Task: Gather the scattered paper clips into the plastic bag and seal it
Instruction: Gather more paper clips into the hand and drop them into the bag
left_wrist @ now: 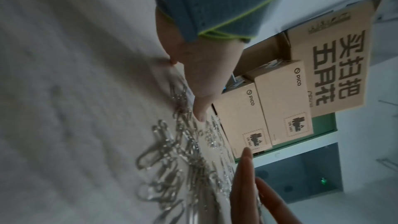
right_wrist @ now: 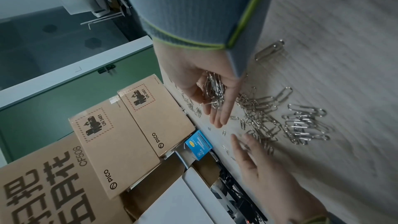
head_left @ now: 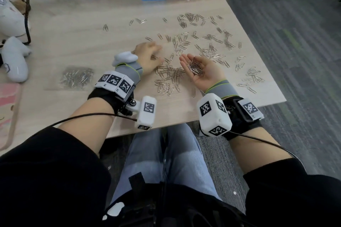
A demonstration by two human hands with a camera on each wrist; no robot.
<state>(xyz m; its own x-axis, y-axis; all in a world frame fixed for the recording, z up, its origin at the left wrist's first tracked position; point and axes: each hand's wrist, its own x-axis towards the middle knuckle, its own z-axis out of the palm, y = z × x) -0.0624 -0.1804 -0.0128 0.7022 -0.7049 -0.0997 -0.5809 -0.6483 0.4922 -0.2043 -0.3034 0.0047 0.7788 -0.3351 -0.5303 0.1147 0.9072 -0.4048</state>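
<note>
Many paper clips are lying inside the plastic bag (head_left: 76, 78) at the left of the counter (head_left: 73, 29). Beside it, the left hand (head_left: 148, 57) is resting flat, fingers relaxed, on scattered paper clips (head_left: 208, 42). Rightward, the right hand (head_left: 201, 72) is lying palm-up, cupping a loose heap of clips (head_left: 194, 67).

head: overhead, down | wrists: close, sideways | shared: paper clips (head_left: 171, 77)
</note>
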